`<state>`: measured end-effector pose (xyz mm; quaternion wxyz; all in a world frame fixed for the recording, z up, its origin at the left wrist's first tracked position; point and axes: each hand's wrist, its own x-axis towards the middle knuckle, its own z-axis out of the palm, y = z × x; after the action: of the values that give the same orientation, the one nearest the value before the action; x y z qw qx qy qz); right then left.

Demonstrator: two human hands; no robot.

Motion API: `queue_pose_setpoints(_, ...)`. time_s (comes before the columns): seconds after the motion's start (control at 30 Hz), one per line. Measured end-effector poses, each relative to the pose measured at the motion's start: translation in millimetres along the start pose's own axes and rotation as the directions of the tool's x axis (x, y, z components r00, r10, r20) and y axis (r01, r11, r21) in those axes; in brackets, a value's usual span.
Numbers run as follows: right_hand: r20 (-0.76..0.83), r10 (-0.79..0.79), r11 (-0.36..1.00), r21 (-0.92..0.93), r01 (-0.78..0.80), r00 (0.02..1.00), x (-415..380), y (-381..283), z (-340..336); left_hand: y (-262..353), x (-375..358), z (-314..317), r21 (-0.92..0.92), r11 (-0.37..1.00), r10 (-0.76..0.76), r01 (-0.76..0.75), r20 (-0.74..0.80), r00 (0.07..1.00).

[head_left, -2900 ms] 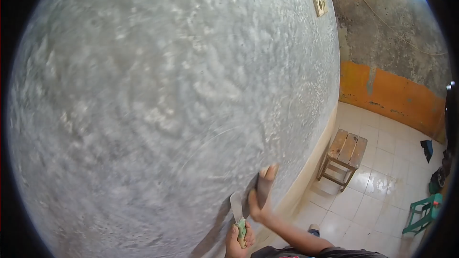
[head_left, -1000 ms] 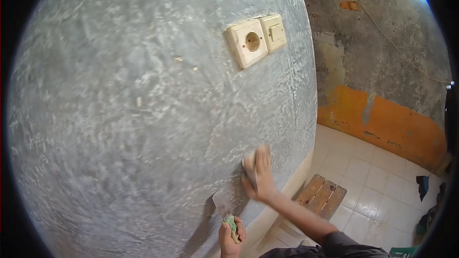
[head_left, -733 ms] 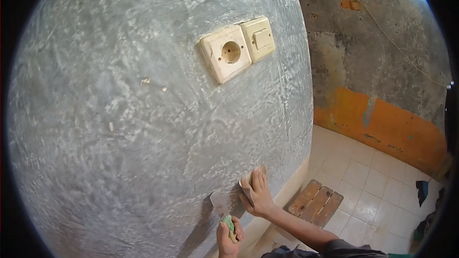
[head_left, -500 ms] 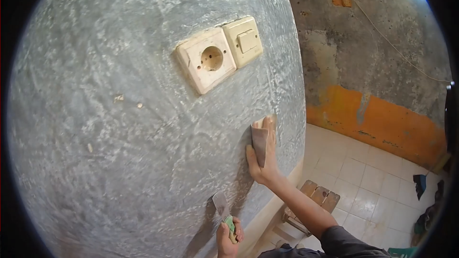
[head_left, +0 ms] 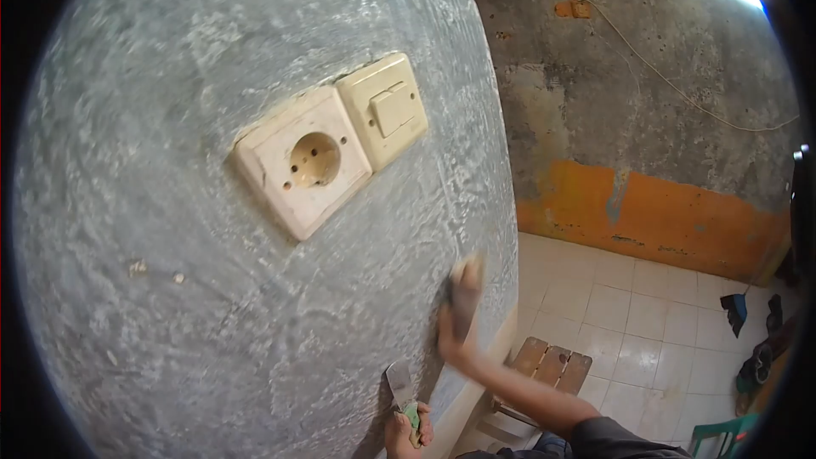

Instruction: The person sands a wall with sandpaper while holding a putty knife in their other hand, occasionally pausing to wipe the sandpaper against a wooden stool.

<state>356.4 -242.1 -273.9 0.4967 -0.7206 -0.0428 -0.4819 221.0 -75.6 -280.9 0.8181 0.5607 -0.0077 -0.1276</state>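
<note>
My left hand, at the bottom of the head view, is closed around the green handle of a putty knife. The knife's metal blade points up beside the grey wall. Higher and to the right, my right hand presses a folded piece of sandpaper against the wall near its right edge. Motion blurs this hand, and some of its fingers are behind the sheet. Above both hands, a power socket and a light switch are mounted side by side.
A wooden stool stands on the tiled floor below my right arm. Across the room is a bare grey and orange wall with a hanging cable. A green plastic piece is at lower right.
The camera view has shifted, so the socket and switch appear larger, lower and further left. My right hand with the sandpaper appears lower and is blurred. My left hand still grips the putty knife.
</note>
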Motion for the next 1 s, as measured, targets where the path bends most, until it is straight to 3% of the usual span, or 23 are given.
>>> queue_pose_setpoints(0.03, 0.029, -0.023, 0.98, -0.198, 0.029, 0.999, -19, -5, 4, 1, 3, 5, 0.018, 0.999, 0.03, -0.029, -0.012, 0.999)
queue_pose_setpoints(0.1, 0.246, -0.234, 0.965, -0.062, 0.256, 0.941, -48, -6, -14, -15, 15, -7, -0.021, 0.999, 0.035, -0.035, 0.003, 0.999)
queue_pose_setpoints(0.13, 0.18, -0.317, 0.939, -0.076, 0.334, 0.931, -26, 5, -14, -20, 19, -11, -0.055, 0.998, 0.038, -0.037, 0.012, 0.999)
queue_pose_setpoints(0.17, 0.184, -0.318, 0.939, -0.07, 0.336, 0.93, 2, 17, -16, -23, 21, -13, -0.057, 0.998, 0.04, -0.04, 0.006, 0.999)
queue_pose_setpoints(0.23, 0.029, -0.223, 0.974, -0.027, 0.224, 0.974, 57, 39, -25, -23, 30, -4, 0.099, 0.994, 0.054, -0.05, -0.044, 0.998)
queue_pose_setpoints(0.33, 0.085, -0.207, 0.976, -0.054, 0.212, 0.975, 74, 61, -37, -6, 38, 33, 0.188, 0.977, 0.098, -0.1, 0.022, 0.995)
queue_pose_setpoints(0.37, 0.185, -0.199, 0.975, -0.062, 0.213, 0.962, 58, 66, -43, -10, 45, 42, 0.184, 0.977, 0.105, -0.106, 0.014, 0.994)
queue_pose_setpoints(0.43, 0.441, -0.351, 0.921, 0.004, 0.389, 0.826, 12, 99, -57, -21, 59, 60, 0.152, 0.957, 0.249, -0.245, -0.009, 0.968)
queue_pose_setpoints(0.57, 0.337, -0.394, 0.906, -0.014, 0.423, 0.855, 91, 117, -68, -49, 91, 92, 0.301, 0.927, 0.291, -0.225, -0.195, 0.937)
queue_pose_setpoints(0.63, 0.239, -0.346, 0.926, -0.068, 0.371, 0.907, 158, 92, -81, -44, 102, 116, 0.215, 0.929, 0.328, -0.3, -0.109, 0.938)
queue_pose_setpoints(0.73, 0.32, -0.408, 0.891, -0.064, 0.449, 0.855, 155, 110, -88, -65, 115, 141, 0.175, 0.935, 0.339, -0.307, -0.192, 0.921)
queue_pose_setpoints(0.83, 0.452, -0.334, 0.927, -0.003, 0.376, 0.827, 73, 174, -92, -64, 112, 175, 0.1, 0.96, 0.282, -0.263, -0.32, 0.905)
queue_pose_setpoints(0.93, 0.446, -0.361, 0.905, -0.045, 0.424, 0.819, 102, 165, -99, -69, 116, 188, 0.109, 0.954, 0.298, -0.278, -0.394, 0.869)
queue_pose_setpoints(1.0, 0.383, -0.46, 0.864, -0.015, 0.504, 0.801, 172, 122, -103, -69, 117, 196, 0.113, 0.948, 0.316, -0.296, -0.427, 0.847)
